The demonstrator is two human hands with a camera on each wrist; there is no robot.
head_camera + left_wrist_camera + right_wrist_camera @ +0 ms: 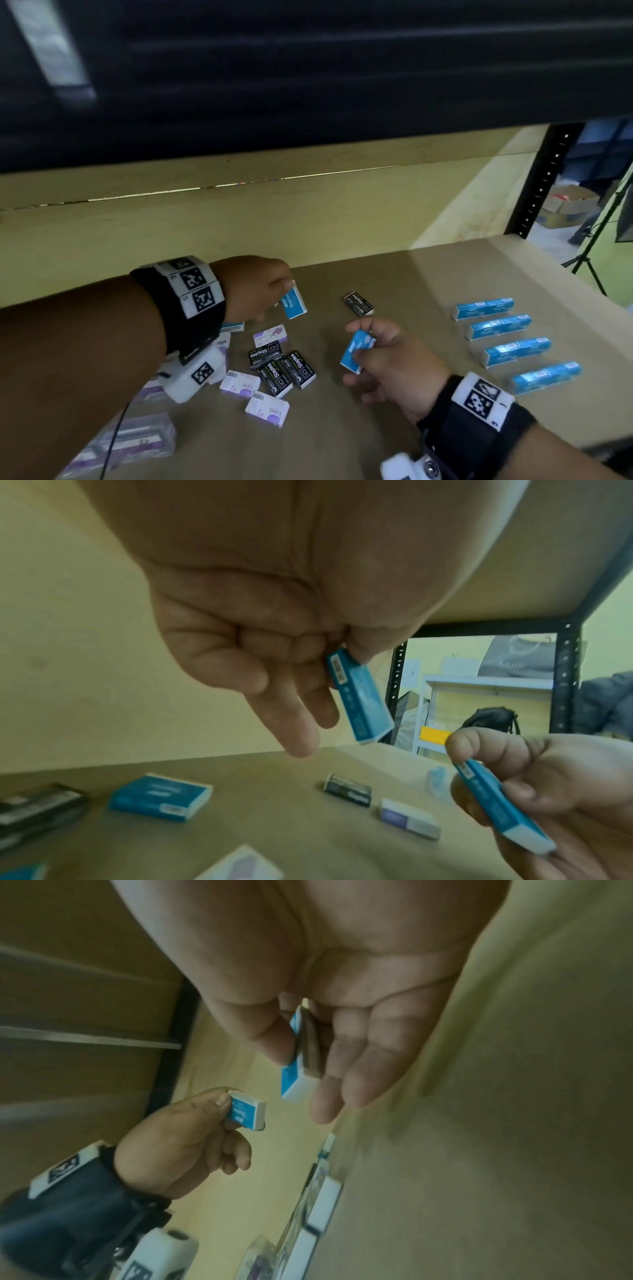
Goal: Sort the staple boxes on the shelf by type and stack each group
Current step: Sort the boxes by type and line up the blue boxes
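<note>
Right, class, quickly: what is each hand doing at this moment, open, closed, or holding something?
Left hand: pinching a blue staple box, lifted off the shelf.
Right hand: holding another blue staple box.

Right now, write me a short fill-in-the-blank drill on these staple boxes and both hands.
1. The left hand pinches a small ___ cardboard staple box.
2. The right hand holds a box of the ___ colour.
3. The lone black staple box lies on the shelf board ___ the two hands.
4. On the right stand ___ rows of blue boxes.

Missing words: blue; same; between; four
</note>
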